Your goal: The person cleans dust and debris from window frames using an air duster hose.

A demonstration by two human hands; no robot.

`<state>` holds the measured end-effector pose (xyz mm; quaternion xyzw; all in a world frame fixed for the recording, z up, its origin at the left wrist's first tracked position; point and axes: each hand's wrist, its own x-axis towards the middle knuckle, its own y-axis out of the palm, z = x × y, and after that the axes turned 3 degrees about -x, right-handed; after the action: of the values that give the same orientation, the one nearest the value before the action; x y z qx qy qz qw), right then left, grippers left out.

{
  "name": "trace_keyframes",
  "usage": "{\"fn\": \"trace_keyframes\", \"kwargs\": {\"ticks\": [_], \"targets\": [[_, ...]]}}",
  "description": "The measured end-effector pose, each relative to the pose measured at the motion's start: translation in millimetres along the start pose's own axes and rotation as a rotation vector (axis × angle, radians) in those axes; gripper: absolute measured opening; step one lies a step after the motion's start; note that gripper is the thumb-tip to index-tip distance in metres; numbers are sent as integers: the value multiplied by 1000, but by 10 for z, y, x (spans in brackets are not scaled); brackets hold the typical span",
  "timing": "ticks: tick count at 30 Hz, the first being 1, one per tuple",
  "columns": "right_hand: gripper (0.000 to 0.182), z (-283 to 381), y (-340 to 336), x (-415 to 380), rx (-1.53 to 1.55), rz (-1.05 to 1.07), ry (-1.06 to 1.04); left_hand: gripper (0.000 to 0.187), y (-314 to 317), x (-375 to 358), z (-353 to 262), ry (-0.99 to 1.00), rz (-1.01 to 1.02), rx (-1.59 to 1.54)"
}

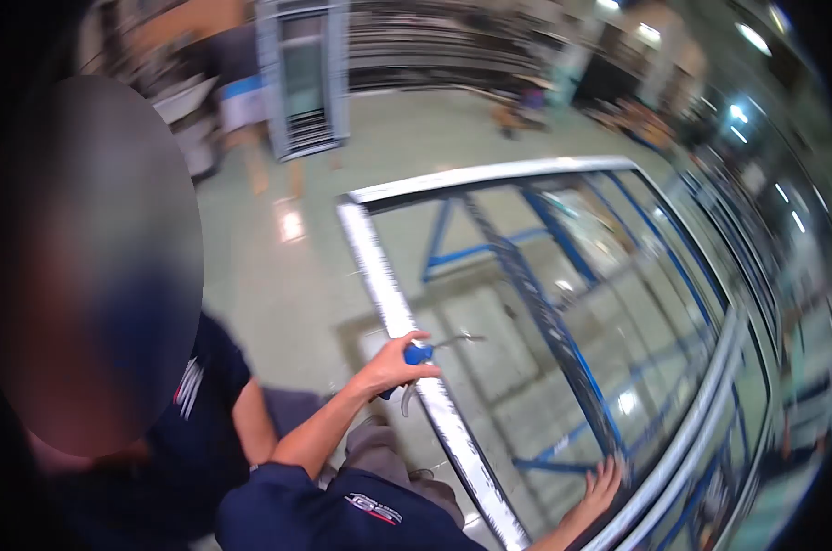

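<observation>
My left hand [395,365] is closed around a blue tool [418,354] with thin metal parts, held at the near-left bar of a large metal frame [376,266]. Which kind of tool it is cannot be made out. Lower right, my right hand [601,489] lies with its fingers spread at the end of a dark crossbar [554,326], apparently holding nothing. The frame has bright silvery outer bars, and blue supports [558,220] show beneath it.
A co-worker in a navy shirt [218,367] stands close at the left. Long metal profiles [701,404] run along the right side. Farther back are an upright glazed frame [305,78] and a rack of long bars [434,46].
</observation>
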<state>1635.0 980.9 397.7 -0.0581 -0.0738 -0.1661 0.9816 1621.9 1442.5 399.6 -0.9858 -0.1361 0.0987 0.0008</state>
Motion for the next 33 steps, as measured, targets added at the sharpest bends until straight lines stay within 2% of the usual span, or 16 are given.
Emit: {"fn": "trace_keyframes", "kwargs": {"ticks": [1, 2, 5, 6, 7, 8, 10, 12, 13, 16, 19, 22, 25, 26, 28, 33], "targets": [[56, -218, 32, 2, -63, 48, 68, 62, -175, -144, 144, -40, -52, 37], [57, -352, 106, -19, -132, 58, 132, 55, -385, -238, 432, 106, -121, 171], [45, -273, 824, -229, 0, 363, 27, 43, -752, -307, 989, -9, -376, -60], [49, -283, 988, -259, -8, 440, 21, 40, -887, -427, 1228, -50, -458, -161], [53, -311, 1131, -203, -27, 521, 4, 46, -968, -570, 1174, -8, -519, -62], [58, -276, 1192, -274, -57, 568, 3, 43, -1076, -618, 1291, 15, -579, 65], [58, -156, 1384, -412, -56, 592, 106, 38, -1271, -755, 1540, -89, -601, 17], [61, -112, 1456, -534, -60, 664, 124, 32, -1271, -961, 1824, -2, -610, -245], [63, -111, 1594, -569, -41, 710, 99, 27, -1232, -1099, 1958, -61, -586, -238], [65, 62, 1833, -768, -106, 867, 76, 27, -904, -1314, 1823, -228, -514, -636], [67, 175, 2023, -989, -171, 1160, 74, 26, -580, -1197, 1555, -153, -270, -751], [62, 157, 2171, -1213, -239, 1344, 40, 28, -279, -999, 1035, -139, -63, -808], [48, 283, 2239, -1210, -386, 1364, 98, 29, -65, -830, 854, -138, 98, -786], [35, 287, 2227, -1200, -361, 1305, 74, 29, 23, -778, 820, -138, 149, -764], [29, 150, 2156, -1060, -450, 1255, 112, 31, 150, -729, 708, -151, 190, -765], [24, 273, 1865, -861, -317, 1061, 134, 37, 395, -516, 628, -228, 390, -759]]}}
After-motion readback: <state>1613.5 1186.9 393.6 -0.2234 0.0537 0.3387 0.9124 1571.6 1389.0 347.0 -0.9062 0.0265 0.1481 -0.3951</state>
